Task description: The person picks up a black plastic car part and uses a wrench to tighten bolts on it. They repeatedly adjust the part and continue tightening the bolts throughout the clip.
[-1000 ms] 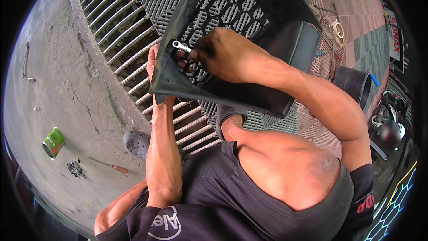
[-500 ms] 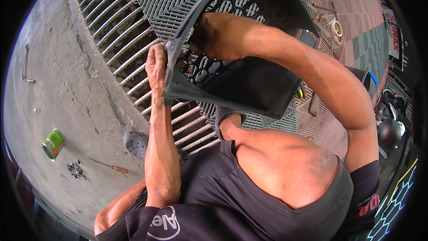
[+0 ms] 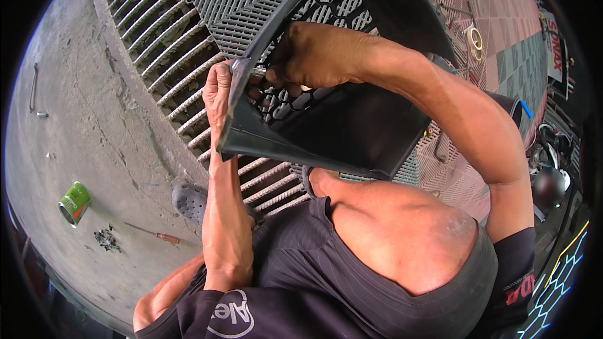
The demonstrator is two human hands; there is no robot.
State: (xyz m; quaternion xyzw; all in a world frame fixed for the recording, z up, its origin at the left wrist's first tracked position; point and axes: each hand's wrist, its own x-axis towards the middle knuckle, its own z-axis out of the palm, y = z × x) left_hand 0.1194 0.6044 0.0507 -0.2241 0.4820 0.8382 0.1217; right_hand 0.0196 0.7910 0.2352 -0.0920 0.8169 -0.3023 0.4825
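Holding the edge of a big black plastic part (image 3: pixel 339 135), the left hand (image 3: pixel 218 91) has its fingers bent tight on the left side of it. The right hand (image 3: pixel 317 55) reaches into the part from the right, and its fingers are closed on a small shiny metal tool (image 3: pixel 259 71). A bit of the tool pokes out toward the left hand. The right hand hides the rest, so I cannot tell its whole shape.

The black part is in front of the person, with its open side facing up at them. Its back has a black net (image 3: pixel 336 7) with lots of holes. A bare knee (image 3: pixel 408 232) is just below it in the view.

Under the part and to the left is a metal grate (image 3: pixel 166 50) with many bars. Past the grate is a grey floor (image 3: pixel 94 144). On it are 1 green can (image 3: pixel 75 204), 1 little pile of dark bits (image 3: pixel 108 239) and 1 screwdriver (image 3: pixel 167 238) with a brown-red handle. A grey shoe (image 3: pixel 190 203) with holes is beside the left arm. Far to the right, 1 roll of tape (image 3: pixel 477 55) lies on the pink tiles (image 3: pixel 502 9).
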